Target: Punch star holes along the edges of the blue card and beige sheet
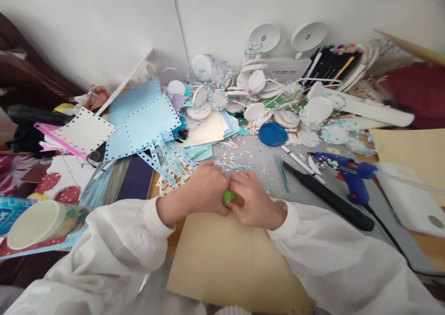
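My left hand [210,187] and my right hand [255,199] meet over the far end of a tan paper sheet [232,259]. Both are closed around a small green paper punch [228,196], most of which my fingers hide. The sheet slopes down toward me, and small dark marks show along its near edge. Just beyond my knuckles, tiny blue and white punched bits of paper [234,161] lie scattered on a grey cutting mat [250,146].
Star-punched blue sheets [149,125] and strips lie left. White paper discs [257,81] with beaded wire crowd the back. To the right are a blue glue gun [358,176], a black pen-like tool [330,199] and a blue lid [273,134]. A paper cup [38,224] lies tipped at left.
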The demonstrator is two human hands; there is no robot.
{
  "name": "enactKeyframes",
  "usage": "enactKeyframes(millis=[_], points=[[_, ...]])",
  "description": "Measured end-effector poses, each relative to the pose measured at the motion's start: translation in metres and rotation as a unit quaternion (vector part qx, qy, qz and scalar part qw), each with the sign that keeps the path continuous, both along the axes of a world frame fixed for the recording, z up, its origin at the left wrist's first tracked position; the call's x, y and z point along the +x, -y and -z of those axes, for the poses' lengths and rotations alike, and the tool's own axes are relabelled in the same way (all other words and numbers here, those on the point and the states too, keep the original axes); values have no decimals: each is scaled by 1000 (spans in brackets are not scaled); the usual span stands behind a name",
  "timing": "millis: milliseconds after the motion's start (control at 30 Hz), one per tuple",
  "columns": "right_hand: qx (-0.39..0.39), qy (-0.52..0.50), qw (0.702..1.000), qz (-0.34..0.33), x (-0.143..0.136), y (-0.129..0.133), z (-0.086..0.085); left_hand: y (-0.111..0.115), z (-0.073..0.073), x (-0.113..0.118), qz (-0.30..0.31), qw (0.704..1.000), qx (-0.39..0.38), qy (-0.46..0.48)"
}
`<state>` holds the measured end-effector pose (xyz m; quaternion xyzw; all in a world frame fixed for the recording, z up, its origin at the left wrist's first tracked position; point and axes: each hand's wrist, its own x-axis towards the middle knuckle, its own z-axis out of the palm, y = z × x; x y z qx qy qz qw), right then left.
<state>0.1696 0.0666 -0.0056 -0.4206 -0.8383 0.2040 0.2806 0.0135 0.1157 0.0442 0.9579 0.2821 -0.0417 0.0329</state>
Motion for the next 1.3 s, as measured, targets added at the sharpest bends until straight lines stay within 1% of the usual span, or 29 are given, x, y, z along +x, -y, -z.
enactKeyframes(millis=[200, 400, 567, 700, 800, 900, 967, 1067, 1167, 1233, 1300], points=[[9, -15, 1000, 6, -1, 0, 3, -4, 4, 1, 4, 1000, -18, 2], [-23, -5, 1000, -8, 1, -4, 3, -1, 0, 1, -14, 1000, -12, -10], [-33, -5, 999, 1, 2, -6, 0, 3, 1, -11, -49, 998, -29, 7], [-33, -7, 999, -2, 3, -5, -1, 6, -1, -24, -63, 996, -55, -13], [-38, -19, 999, -16, 4, -5, -3, 8, -2, -32, -56, 996, -65, -27], [-56, -58, 997, -21, 7, -7, -8, 9, -2, -36, -50, 996, -72, -23], [-73, -94, 993, 0, 9, -9, -11, 10, -1, -37, -51, 995, -82, -22], [-90, -154, 981, 72, 10, -13, -13, 11, -1, -38, -57, 993, -98, -14], [-92, -175, 971, 133, 9, -15, -11, 13, -2, -41, -72, 993, -98, 5], [-76, -166, 971, 154, 9, -15, -7, 16, -5, -46, -96, 989, -100, 46], [-57, -159, 972, 165, 9, -15, -3, 19, -7, -57, -148, 978, -91, 111]])
